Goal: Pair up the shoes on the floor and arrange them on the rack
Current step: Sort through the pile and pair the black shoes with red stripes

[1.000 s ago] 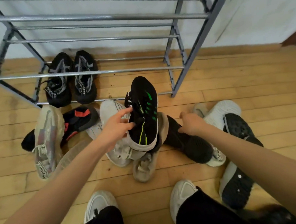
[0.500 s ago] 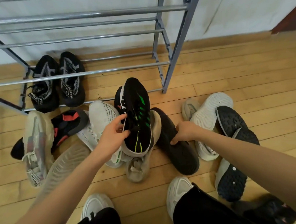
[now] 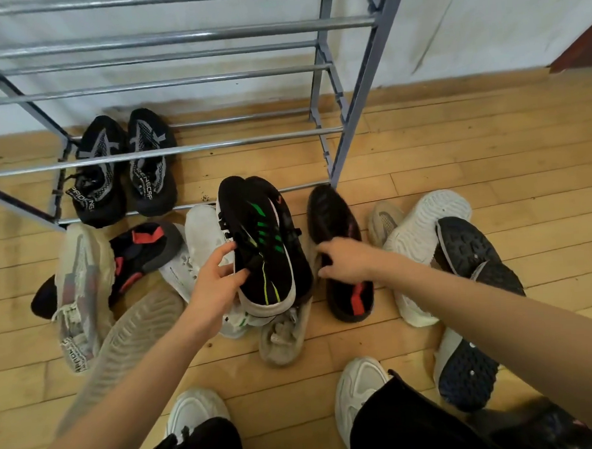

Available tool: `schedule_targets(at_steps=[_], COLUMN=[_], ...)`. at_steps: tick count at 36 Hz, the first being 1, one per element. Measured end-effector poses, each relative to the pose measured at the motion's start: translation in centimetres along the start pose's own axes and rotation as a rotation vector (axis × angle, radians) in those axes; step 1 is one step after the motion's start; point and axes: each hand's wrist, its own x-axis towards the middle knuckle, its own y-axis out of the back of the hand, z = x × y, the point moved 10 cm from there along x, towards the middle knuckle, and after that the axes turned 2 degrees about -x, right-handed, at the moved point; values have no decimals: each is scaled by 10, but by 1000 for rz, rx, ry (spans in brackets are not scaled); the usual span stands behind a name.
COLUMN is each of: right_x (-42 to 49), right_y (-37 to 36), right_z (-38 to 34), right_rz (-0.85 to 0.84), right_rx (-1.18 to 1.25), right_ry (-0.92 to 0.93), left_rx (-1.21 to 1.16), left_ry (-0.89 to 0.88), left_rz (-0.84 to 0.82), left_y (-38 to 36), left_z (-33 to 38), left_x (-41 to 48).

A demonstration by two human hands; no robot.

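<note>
A metal shoe rack (image 3: 194, 146) stands against the wall. One pair of black-and-grey shoes (image 3: 123, 171) sits on its bottom shelf at the left. In front of it, mixed shoes lie in a heap on the wooden floor. My left hand (image 3: 218, 280) grips a black shoe with green stripes (image 3: 263, 246), toe pointing at the rack. My right hand (image 3: 344, 261) grips the collar of a black shoe with a red mark (image 3: 335, 222), now upright. Its likely partner, a black shoe with red patches (image 3: 141, 253), lies at the left.
Around the heap lie a beige knit shoe (image 3: 78, 287), a beige sole-up shoe (image 3: 129, 339), white shoes (image 3: 203, 239), a white sole-up shoe (image 3: 422, 231) and two dark sole-up shoes (image 3: 467, 249). My own white sneakers (image 3: 358, 389) stand at the bottom. The rack's upper shelves hold nothing.
My right hand took hold of the black shoe with the red mark and turned it from lying sole-out to upright. My left hand keeps its hold on the green-striped shoe.
</note>
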Motion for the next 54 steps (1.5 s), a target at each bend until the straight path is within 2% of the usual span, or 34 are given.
schedule_targets(at_steps=[2, 5, 7, 10, 13, 17, 21, 25, 30, 35, 39, 43, 48, 54], right_x=[5, 7, 5, 4, 3, 3, 10, 16, 19, 14, 10, 4, -9, -36], right_y=[-26, -38, -26, -3, -1, -19, -24, -37, -54, -65, -70, -62, -47, -50], right_z=[-2, 6, 11, 34, 55, 72, 68, 66, 60, 59, 60, 62, 67, 65], right_rz=[-98, -135, -46, 180, 240, 148, 135, 11, -96, -139, -83, -51, -44, -187], right_rx=[7, 107, 218, 313, 289, 323, 266, 134, 305, 421, 401, 370, 575, 890], right_ry=[12, -1, 4, -79, -232, -425, -452, -479, -472, -457, -441, -445, -431, -378], left_rx=[6, 32, 41, 45, 39, -35, -131, -213, -188, -196, -87, 217, 353, 349], left_ry=[-3, -14, -18, -24, -20, -34, -69, -65, 10, -54, -135, -118, -91, -110], left_rz=[-6, -24, -27, -23, -32, -14, 109, 240, 184, 147, 89, 94, 125, 134], left_y=[0, -3, -4, -4, -5, 0, 18, 47, 59, 55, 38, 27, 31, 32], left_z=[0, 2, 3, 5, 5, 4, -4, -13, -28, -23, -7, 1, -1, -2], left_x=[0, 1, 2, 2, 2, -1, -11, -16, -17, -20, -16, 0, 8, 11])
